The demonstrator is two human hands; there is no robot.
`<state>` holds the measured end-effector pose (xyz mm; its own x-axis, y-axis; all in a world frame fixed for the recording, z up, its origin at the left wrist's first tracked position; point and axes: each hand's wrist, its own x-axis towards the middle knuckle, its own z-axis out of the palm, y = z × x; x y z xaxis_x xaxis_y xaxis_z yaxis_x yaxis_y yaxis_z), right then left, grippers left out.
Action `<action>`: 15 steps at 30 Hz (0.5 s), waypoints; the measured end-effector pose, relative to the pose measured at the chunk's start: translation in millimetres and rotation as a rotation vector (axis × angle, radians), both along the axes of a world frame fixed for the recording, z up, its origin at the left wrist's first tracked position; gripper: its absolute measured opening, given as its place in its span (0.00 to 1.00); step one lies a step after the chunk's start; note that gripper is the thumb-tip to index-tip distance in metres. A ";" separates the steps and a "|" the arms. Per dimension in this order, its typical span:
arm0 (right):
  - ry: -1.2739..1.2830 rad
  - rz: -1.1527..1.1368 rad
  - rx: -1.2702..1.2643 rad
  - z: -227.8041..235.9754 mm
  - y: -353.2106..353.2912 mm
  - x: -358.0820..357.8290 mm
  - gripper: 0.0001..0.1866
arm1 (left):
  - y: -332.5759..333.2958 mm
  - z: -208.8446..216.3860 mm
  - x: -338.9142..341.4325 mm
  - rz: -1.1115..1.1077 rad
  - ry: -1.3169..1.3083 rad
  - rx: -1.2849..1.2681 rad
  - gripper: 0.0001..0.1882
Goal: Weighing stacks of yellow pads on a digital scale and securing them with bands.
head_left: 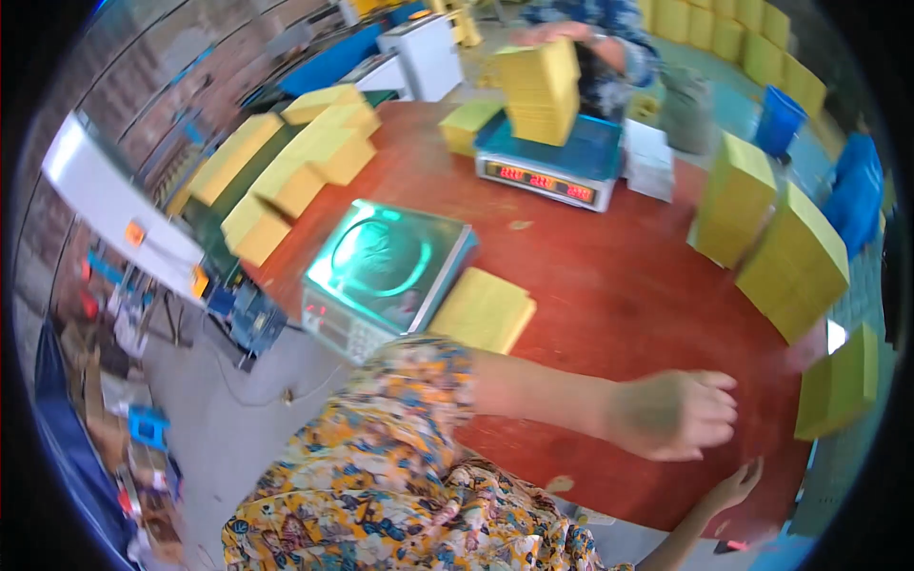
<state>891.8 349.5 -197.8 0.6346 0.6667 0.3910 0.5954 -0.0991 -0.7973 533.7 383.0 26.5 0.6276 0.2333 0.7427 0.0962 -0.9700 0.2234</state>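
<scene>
Our left hand (678, 416) and right hand (739, 486) seem relaxed, empty. Tall yellow paper stacks (796, 266) look done, one low yellow pile (484, 309) apparently left.

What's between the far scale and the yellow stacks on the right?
Head view: a white bundle beside the scale, then red tabletop up to the stacks.

workshop with scale (388, 255), motor (257, 321), yellow stacks (795, 262)
</scene>
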 end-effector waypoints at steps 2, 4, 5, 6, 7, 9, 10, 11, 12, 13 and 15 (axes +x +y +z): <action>0.044 0.200 -0.034 -7.1 -23.5 -64.5 0.18 | -29.6 -4.9 -101.1 0.253 0.039 -0.097 0.21; 0.283 0.470 0.047 38.1 -32.0 -155.3 0.18 | -67.0 -5.8 -190.6 0.524 0.059 -0.140 0.18; 0.291 0.569 0.071 64.1 -35.8 -202.5 0.19 | -86.6 -5.2 -235.3 0.628 0.067 -0.157 0.17; 0.304 0.666 0.092 88.7 -38.8 -250.2 0.20 | -107.8 -2.7 -278.4 0.763 0.083 -0.243 0.17; 0.324 0.742 0.127 107.3 -45.1 -297.4 0.19 | -128.9 -1.5 -321.6 0.890 0.104 -0.332 0.16; 0.323 0.828 0.163 141.8 -52.5 -377.4 0.19 | -165.9 -13.9 -397.2 1.099 0.041 -0.295 0.15; 0.288 0.975 0.165 157.4 -54.9 -410.1 0.19 | -182.7 -16.0 -429.6 1.173 0.071 -0.267 0.15; 0.254 1.122 0.166 167.4 -60.7 -443.3 0.18 | -198.6 -17.5 -464.3 1.247 0.103 -0.238 0.16; 0.332 1.181 0.170 167.8 -70.4 -479.5 0.18 | -210.3 -22.3 -501.7 1.331 0.125 -0.173 0.16; 0.419 1.239 0.177 168.2 -84.0 -523.7 0.17 | -222.7 -26.3 -548.1 1.416 0.154 -0.103 0.16; 0.301 1.346 0.077 180.4 -113.0 -615.1 0.14 | -240.1 -38.8 -646.9 1.678 0.139 -0.133 0.20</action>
<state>276.6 236.4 -17.3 -0.4095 0.8105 0.4187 0.0015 0.4596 -0.8881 -113.1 142.9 -12.3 -0.3060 0.7147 0.6289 0.9519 0.2395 0.1911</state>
